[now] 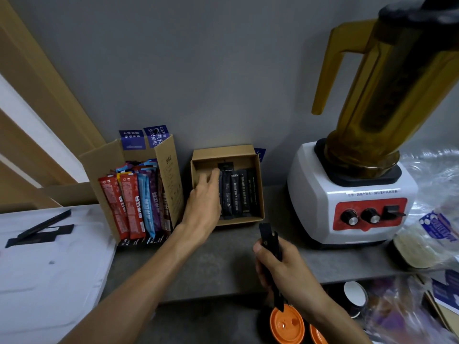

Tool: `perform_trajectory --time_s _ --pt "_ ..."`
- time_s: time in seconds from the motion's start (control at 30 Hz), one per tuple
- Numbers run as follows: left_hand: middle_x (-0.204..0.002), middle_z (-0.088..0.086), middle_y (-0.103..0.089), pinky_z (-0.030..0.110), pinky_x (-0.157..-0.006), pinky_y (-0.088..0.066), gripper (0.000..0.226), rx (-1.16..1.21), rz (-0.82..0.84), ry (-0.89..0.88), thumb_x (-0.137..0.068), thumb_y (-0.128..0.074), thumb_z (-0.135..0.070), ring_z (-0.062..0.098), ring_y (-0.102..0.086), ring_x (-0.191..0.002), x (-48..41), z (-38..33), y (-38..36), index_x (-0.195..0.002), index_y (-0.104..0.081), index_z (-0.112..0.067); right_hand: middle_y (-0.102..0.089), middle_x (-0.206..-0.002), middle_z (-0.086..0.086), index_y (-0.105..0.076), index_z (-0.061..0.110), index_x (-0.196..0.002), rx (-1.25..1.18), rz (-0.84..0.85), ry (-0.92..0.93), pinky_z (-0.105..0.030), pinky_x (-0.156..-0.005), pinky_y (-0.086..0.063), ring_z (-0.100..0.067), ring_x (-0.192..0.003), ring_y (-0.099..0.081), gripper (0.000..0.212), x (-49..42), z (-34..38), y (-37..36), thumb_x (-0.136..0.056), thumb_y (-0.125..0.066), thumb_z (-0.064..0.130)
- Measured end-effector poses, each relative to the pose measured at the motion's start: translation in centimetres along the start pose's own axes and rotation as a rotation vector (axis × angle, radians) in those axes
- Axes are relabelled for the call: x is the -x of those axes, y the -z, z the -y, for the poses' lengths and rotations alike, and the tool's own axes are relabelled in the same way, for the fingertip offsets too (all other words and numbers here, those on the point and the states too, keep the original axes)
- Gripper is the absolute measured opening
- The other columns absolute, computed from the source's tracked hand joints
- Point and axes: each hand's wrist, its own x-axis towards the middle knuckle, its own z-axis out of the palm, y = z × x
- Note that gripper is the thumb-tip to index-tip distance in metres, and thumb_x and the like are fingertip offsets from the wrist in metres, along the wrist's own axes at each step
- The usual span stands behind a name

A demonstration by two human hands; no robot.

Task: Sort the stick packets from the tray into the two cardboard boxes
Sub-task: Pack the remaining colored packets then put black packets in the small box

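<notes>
Left hand uncurled, pressing boxed packets inside small box; right hand gripping black sticks. Could buckle the row if jammed in beside the left hand.

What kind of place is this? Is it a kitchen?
Probably a drinks-making corner, maybe in a café or office pantry. A blender stands on the counter, a cardboard box labelled coffee holds colourful stick packets, and paper cups sit below the counter.
</notes>
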Motion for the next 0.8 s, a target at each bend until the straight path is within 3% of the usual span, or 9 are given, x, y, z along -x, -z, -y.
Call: perform_trajectory --time_s 0.1,0.17,0.2,0.27,0.33,0.5,0.67,0.7,0.8 --pt "-0.137 0.005 -0.047 0.028 -0.093 -0.054 0.067 0.061 -0.022 0.019 -0.091 -0.063 -0.001 0.020 -0.063 -0.111 1.1 -0.9 1.0 -0.148 -0.033 -0.018 -0.056 -0.070 -0.006 -0.053 0.004 -0.095 -0.095 0.013 -0.013 -0.028 -0.056 -0.044 -0.017 -0.058 -0.053 0.021 -0.1 0.2 -0.1 -0.100 -0.054 0.024" --pt "-0.127 -0.004 -0.051 0.017 -0.089 -0.048 0.048 0.172 -0.065 0.060 -0.096 -0.060 -0.012 0.008 -0.059 -0.105 2.4 -2.0 3.0 -0.141 -0.045 -0.019 -0.055 -0.071 -0.007 -0.054 0.005 -0.093 -0.120 0.046 -0.008 -0.028 -0.057 -0.043 -0.017 -0.058 -0.052 0.020 -0.2 0.5 0.1 -0.100 -0.054 0.024" --pt "-0.118 -0.009 -0.055 0.015 -0.082 -0.048 0.036 0.231 -0.044 0.069 -0.097 -0.059 -0.019 0.003 -0.060 -0.098 3.3 -2.6 4.0 -0.132 -0.054 -0.022 -0.055 -0.071 -0.007 -0.054 0.006 -0.092 -0.105 0.069 0.007 -0.028 -0.057 -0.042 -0.017 -0.058 -0.051 0.020 -0.3 0.6 0.2 -0.100 -0.054 0.025" --pt "-0.104 -0.017 -0.061 0.012 -0.075 -0.045 0.018 0.394 0.147 0.047 -0.097 -0.060 -0.028 -0.001 -0.061 -0.091 5.2 -3.5 6.1 -0.113 -0.068 -0.027 -0.054 -0.070 -0.006 -0.056 0.007 -0.091 -0.061 0.142 0.023 -0.028 -0.056 -0.041 -0.018 -0.058 -0.050 0.020 -0.4 0.8 0.2 -0.100 -0.054 0.025" --pt "-0.100 -0.015 -0.065 0.012 -0.075 -0.045 0.014 0.566 0.343 0.009 -0.094 -0.064 -0.027 -0.002 -0.061 -0.092 6.9 -4.2 7.6 -0.107 -0.071 -0.029 -0.053 -0.068 -0.005 -0.057 0.011 -0.088 -0.056 0.264 0.034 -0.026 -0.053 -0.038 -0.017 -0.056 -0.048 0.019 -0.5 0.8 -0.3 -0.101 -0.054 0.024" --pt "-0.089 -0.005 -0.070 0.031 -0.079 -0.056 0.009 0.643 0.399 0.039 -0.094 -0.065 -0.020 0.009 -0.068 -0.085 8.2 -3.5 9.3 -0.093 -0.071 -0.027 -0.051 -0.069 -0.004 -0.056 0.014 -0.085 -0.048 0.430 0.074 -0.023 -0.053 -0.038 -0.015 -0.055 -0.047 0.022 -0.5 1.0 -1.7 -0.102 -0.053 0.027" --pt "-0.081 -0.009 -0.068 0.007 -0.067 -0.048 0.011 0.387 -0.075 0.140 -0.096 -0.061 -0.015 0.000 -0.066 -0.073 3.4 -2.0 12.3 -0.095 -0.069 -0.023 -0.054 -0.068 -0.001 -0.062 0.014 -0.093 0.021 0.329 0.005 -0.026 -0.056 -0.043 -0.015 -0.057 -0.052 0.021 -0.6 0.0 -1.7 -0.101 -0.052 0.031" --pt "-0.085 -0.008 -0.067 0.009 -0.069 -0.050 0.011 0.291 -0.071 0.128 -0.097 -0.060 -0.015 0.002 -0.066 -0.076 1.8 -1.9 12.2 -0.098 -0.069 -0.020 -0.054 -0.069 -0.002 -0.062 0.013 -0.094 0.035 0.316 -0.008 -0.026 -0.056 -0.043 -0.015 -0.057 -0.052 0.021 -0.6 -0.2 -1.6 -0.101 -0.052 0.030" --pt "-0.100 0.005 -0.066 0.039 -0.082 -0.058 0.015 0.015 0.076 0.078 -0.096 -0.059 -0.008 0.020 -0.066 -0.094 -1.6 -1.8 10.0 -0.106 -0.067 -0.013 -0.053 -0.067 -0.002 -0.059 0.008 -0.096 0.042 0.314 -0.024 -0.025 -0.054 -0.041 -0.014 -0.055 -0.051 0.022 -0.1 -0.7 -1.6 -0.101 -0.052 0.029"
